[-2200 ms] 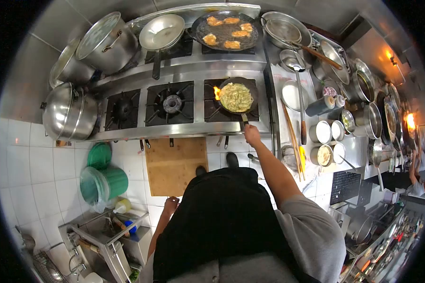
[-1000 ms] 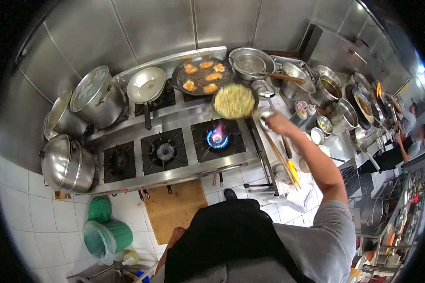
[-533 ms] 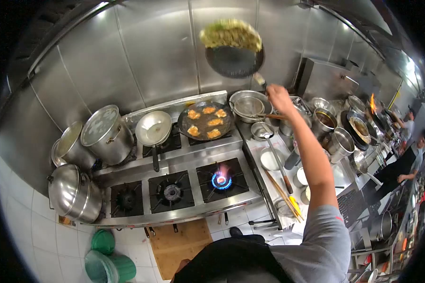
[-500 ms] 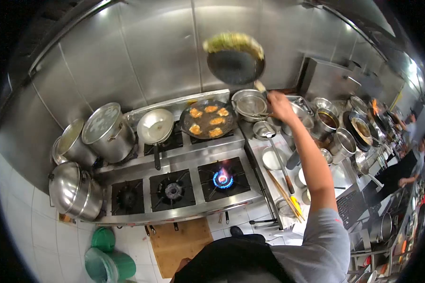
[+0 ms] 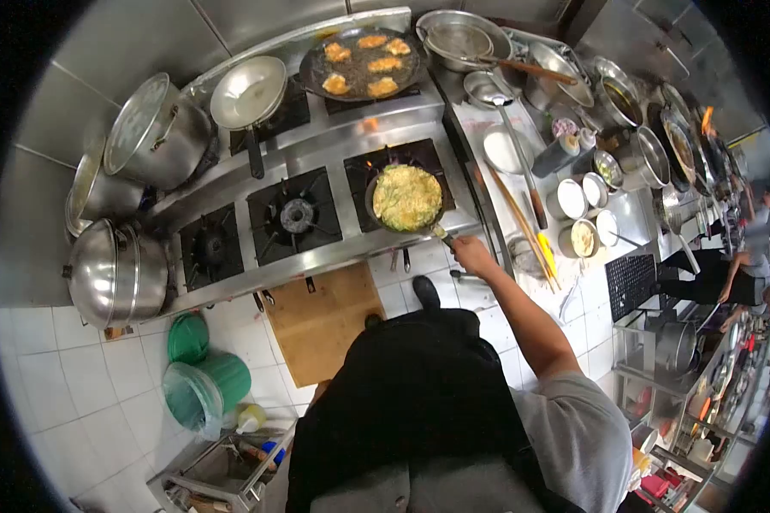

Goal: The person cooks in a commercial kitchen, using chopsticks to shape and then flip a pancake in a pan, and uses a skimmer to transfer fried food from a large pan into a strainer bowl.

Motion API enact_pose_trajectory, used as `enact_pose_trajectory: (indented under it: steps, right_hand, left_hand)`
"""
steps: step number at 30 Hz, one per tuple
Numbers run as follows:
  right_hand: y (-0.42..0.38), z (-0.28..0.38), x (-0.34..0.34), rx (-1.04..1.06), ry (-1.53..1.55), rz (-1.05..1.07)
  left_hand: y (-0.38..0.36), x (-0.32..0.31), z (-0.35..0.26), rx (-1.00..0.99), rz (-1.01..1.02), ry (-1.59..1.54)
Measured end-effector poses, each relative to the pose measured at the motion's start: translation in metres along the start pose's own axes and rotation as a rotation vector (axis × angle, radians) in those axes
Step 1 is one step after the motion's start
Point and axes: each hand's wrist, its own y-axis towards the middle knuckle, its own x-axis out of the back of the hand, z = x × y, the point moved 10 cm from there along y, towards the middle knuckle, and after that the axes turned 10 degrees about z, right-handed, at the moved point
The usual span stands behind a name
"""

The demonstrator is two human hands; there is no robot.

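Observation:
My right hand (image 5: 474, 256) is closed around the handle of a black frying pan (image 5: 373, 210). The pan rests over the front right burner (image 5: 355, 171), and a little orange flame shows at its far left edge. A round yellow pancake with green flecks (image 5: 407, 197) lies flat and covers most of the pan. Just a sliver of my left hand (image 5: 320, 391) peeks out beside the black apron; its fingers are hidden. Behind the pan, a large dark griddle pan (image 5: 359, 77) holds several browned pieces of food in oil.
A pale frying pan (image 5: 249, 92) and stockpots (image 5: 158, 141) stand on the stove's left. To the right, a counter holds a ladle (image 5: 522, 162), wooden chopsticks (image 5: 522, 224), squeeze bottles (image 5: 558, 156) and small tubs (image 5: 566, 199). Another person (image 5: 736, 278) stands at far right.
My right hand has brought the frying pan down from high above the stove onto the front right burner. The pancake, then at the pan's upper edge, now lies flat inside. The view has tilted down.

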Motion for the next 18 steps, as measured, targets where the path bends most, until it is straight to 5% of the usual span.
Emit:
enact_pose_trajectory:
  steps: [2,4,9,11,18]
  right_hand:
    - [0.02,-0.017,-0.012,-0.003,0.008,-0.026]
    - [0.05,-0.028,-0.015,0.233,-0.211,-0.269]
    - [0.061,-0.026,-0.004,0.189,-0.235,-0.241]
    - [0.066,-0.03,-0.001,0.15,-0.296,-0.4]
    - [0.082,-0.029,-0.005,0.167,-0.094,-0.223]
  left_hand:
    - [-0.009,0.007,-0.011,0.013,-0.002,-0.023]
    - [-0.009,0.013,-0.022,0.021,-0.004,-0.055]
    - [-0.01,0.022,-0.064,0.052,-0.038,-0.151]
    - [-0.015,0.013,-0.068,0.081,-0.038,-0.169]
    - [0.0,-0.007,-0.077,0.03,-0.064,-0.156]
